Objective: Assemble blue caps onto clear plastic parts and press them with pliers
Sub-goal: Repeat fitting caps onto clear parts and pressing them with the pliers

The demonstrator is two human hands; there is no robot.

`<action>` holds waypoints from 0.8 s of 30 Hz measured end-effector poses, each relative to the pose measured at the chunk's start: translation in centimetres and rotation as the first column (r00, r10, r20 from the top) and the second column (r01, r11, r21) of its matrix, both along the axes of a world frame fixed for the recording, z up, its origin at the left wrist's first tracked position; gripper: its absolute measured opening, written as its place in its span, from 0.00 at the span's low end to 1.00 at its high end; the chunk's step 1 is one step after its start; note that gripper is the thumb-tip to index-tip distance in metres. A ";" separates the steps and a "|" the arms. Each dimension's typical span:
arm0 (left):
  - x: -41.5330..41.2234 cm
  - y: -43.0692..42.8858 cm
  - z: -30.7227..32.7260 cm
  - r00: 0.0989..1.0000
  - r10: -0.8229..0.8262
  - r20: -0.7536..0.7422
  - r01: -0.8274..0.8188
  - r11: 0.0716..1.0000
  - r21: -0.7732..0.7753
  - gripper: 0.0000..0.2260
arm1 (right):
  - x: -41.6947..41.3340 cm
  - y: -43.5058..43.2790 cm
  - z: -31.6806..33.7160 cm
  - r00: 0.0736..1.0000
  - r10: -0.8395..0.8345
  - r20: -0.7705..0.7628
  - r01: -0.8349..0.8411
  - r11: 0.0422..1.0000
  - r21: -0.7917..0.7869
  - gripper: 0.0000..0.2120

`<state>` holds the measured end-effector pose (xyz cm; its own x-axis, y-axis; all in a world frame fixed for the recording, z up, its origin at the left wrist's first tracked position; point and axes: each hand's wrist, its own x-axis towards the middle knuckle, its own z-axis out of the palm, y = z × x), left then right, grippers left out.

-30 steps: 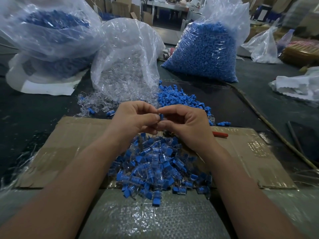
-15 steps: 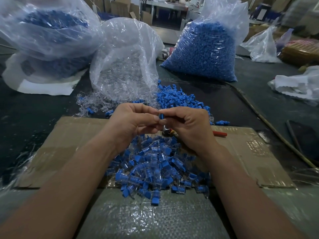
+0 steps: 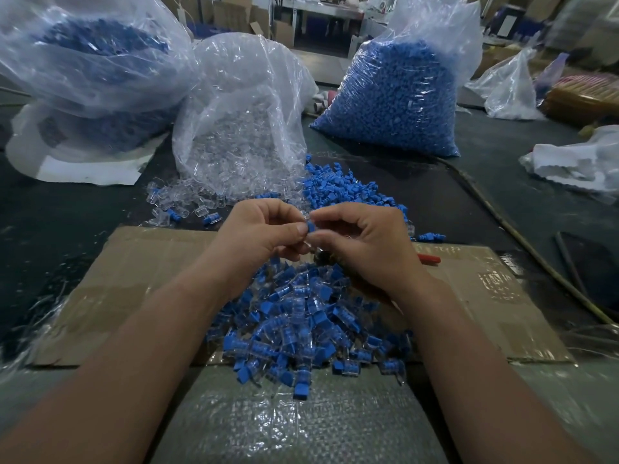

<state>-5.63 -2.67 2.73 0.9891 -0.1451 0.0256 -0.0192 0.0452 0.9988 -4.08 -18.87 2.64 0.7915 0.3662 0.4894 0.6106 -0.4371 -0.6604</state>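
Dark surface (image 3: 67, 212) under brown cardboard sheet (image 3: 150, 262), left hand (image 3: 258, 236) and right hand (image 3: 365, 242) pinching small blue plastic cap (image 3: 311, 226), heap of blue-capped clear parts (image 3: 301, 329) at 6 o'clock

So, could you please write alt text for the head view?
A left hand and right hand together pinch a small blue cap above a pile of capped clear parts on cardboard. A bag of clear parts and a bag of blue caps stand behind.

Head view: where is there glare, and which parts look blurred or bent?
Head view: glare streaks the clear bag and the woven sheet; the picture's edges bend from the wide lens and smear; the left hand and right hand, pinching the blue cap, look sharp.
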 end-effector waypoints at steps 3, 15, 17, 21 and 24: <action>0.1 0.1 0.0 0.999 0.048 0.013 -0.048 0.999 0.009 0.07 | 0.5 -1.1 0.6 0.987 -0.109 -0.118 0.118 0.991 0.067 0.07; 0.6 0.5 -0.3 0.995 0.096 0.027 -0.096 0.995 -0.008 0.07 | 1.2 -5.7 1.4 0.736 -0.376 -0.564 0.000 0.832 -0.554 0.30; 0.7 0.5 -0.4 0.995 0.092 0.028 -0.092 0.996 -0.010 0.07 | 1.2 -5.4 1.2 0.740 -0.409 -0.535 -0.014 0.785 -0.620 0.36; 0.8 0.5 -0.5 0.995 0.091 0.028 -0.090 0.996 -0.016 0.07 | 1.4 -4.9 1.4 0.776 -0.429 -0.463 0.022 0.752 -0.659 0.34; 0.8 0.5 -0.5 0.995 0.091 0.030 -0.091 0.996 -0.020 0.07 | 1.3 -4.5 1.7 0.790 -0.455 -0.412 0.078 0.740 -0.668 0.24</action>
<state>-4.87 -2.12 2.22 0.9969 -0.0537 0.0582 -0.0549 0.0606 0.9967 -2.80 -23.42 4.30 0.9513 0.1538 -0.2670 0.0466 -0.9283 -0.3688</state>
